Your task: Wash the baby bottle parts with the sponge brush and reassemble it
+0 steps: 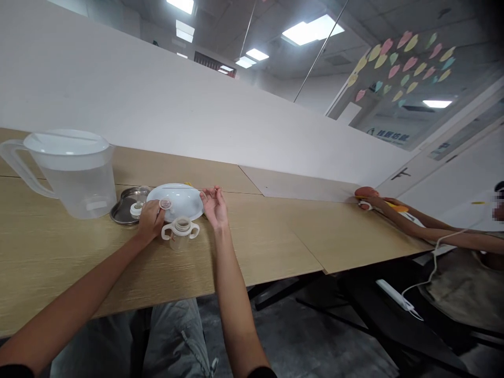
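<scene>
my left hand (149, 221) pinches a small bottle collar (166, 203) at its rim; light, smooth, apt to slip | my right hand (214, 206) open, apart, just beside an upturned white dish (177, 202) | two-handled baby bottle (180, 232) upright near both hands; light, best held by its handles | steel kidney tray (125, 207) left

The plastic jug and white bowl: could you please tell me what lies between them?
A metal kidney tray lies there, in the head view.
</scene>
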### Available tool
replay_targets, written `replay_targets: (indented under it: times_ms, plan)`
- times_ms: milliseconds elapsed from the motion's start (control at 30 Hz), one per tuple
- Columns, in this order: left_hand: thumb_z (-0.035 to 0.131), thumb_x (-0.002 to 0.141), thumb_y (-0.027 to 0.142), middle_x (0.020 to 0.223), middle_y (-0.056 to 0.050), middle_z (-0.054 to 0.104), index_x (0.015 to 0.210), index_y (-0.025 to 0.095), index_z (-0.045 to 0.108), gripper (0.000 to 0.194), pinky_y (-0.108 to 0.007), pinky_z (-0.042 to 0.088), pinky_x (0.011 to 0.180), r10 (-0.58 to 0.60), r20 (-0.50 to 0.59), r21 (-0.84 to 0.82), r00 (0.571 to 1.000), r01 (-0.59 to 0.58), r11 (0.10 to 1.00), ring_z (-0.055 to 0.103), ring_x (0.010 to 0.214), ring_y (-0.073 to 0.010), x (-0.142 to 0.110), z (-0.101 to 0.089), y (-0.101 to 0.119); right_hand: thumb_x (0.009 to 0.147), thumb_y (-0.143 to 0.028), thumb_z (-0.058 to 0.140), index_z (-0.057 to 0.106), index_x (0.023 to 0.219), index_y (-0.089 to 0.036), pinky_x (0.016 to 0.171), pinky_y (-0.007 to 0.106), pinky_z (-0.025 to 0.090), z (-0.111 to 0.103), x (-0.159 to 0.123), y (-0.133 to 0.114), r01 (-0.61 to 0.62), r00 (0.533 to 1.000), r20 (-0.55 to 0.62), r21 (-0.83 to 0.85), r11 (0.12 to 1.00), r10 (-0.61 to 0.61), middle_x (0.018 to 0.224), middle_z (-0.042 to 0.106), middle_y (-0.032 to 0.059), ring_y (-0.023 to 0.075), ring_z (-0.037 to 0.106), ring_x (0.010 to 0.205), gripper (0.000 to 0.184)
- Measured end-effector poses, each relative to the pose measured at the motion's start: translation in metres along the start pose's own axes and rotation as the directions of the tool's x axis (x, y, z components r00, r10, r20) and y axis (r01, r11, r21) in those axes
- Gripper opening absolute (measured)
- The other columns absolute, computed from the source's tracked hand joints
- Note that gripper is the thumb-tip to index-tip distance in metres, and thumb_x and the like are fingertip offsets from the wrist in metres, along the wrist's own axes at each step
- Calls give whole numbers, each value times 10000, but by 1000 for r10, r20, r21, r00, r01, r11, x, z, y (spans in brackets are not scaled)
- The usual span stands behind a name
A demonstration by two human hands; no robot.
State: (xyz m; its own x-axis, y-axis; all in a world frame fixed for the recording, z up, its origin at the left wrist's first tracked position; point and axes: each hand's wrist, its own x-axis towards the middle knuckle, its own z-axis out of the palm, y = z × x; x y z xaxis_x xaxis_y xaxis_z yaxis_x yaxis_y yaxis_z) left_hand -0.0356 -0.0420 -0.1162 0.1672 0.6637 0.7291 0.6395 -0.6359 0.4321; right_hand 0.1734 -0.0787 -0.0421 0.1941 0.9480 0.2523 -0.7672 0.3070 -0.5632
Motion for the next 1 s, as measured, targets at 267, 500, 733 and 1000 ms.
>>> replay_targets:
  times_ms: [267, 500, 733, 1000]
  plan:
    - [336, 940, 320, 814, -95, 618, 794, 197, 578, 308, -435, 438, 813, -5, 8, -15, 1000, 5, 1000, 552, 843, -251, -1, 0, 2, 912, -334, 597, 562, 773, -279, 997, 383, 515, 6, -5, -6, 43, 998, 44, 18, 999, -43, 715, 602, -91, 107, 657, 820, 153]
    - [348, 932, 339, 775, -84, 584, 761, 207, 547, 294, -417, 423, 807, -18, -4, -19, 1000, 18, 1000, 536, 818, -242, -1, 0, 3, 921, -339, 581, 579, 814, -295, 939, 350, 539, 10, -7, -7, 58, 998, -29, 21, 998, -57, 814, 649, -85, 94, 645, 773, 116]
    - [339, 933, 368, 821, -95, 615, 765, 205, 531, 303, -409, 421, 815, -10, 6, -16, 1000, 10, 1000, 545, 844, -248, 0, -1, 5, 923, -359, 580, 579, 834, -278, 955, 384, 531, 15, -8, 0, 49, 999, 21, -79, 996, -48, 777, 647, -66, 110, 658, 793, 120]
    - [337, 962, 342, 761, -77, 564, 739, 198, 485, 304, -397, 401, 768, 22, 17, -7, 1000, -21, 1000, 508, 785, -232, 1, -4, 6, 951, -337, 529, 563, 879, -281, 920, 369, 533, 20, -10, 3, 67, 996, 66, -103, 992, -60, 668, 592, -82, 111, 644, 734, 97]
